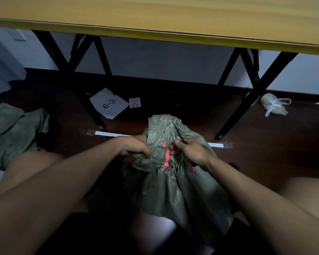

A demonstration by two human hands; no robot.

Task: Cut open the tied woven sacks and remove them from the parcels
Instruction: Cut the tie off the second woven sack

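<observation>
Two bare forearms enter from the lower corners of the frame and meet at centre over a green woven sack (175, 196), which stands on the dark floor between the person's knees. Left hand (134, 146): fingers curled round the bunched neck of the sack, gripping the cloth. Right hand (190, 151): closed round the handle of a dark knife (180, 134), blade angled up and left, its tip lying against the gathered top of the sack. Red tie (166, 156) wraps the neck just between the two hands; frayed strands hang below it. Sack body bulges toward lower right; open floor shows on its left and right flanks.

Beyond the sack, a white tape strip (114, 134) runs across the floor. Left edge of frame: a second crumpled green sack (13, 133), well apart. Farther back, a paper sheet (109, 103) marked "6-3" lies near a black table leg (98, 115). Right: small knotted plastic bag (273, 105). Yellow tabletop (155, 13) edge spans the upper frame.
</observation>
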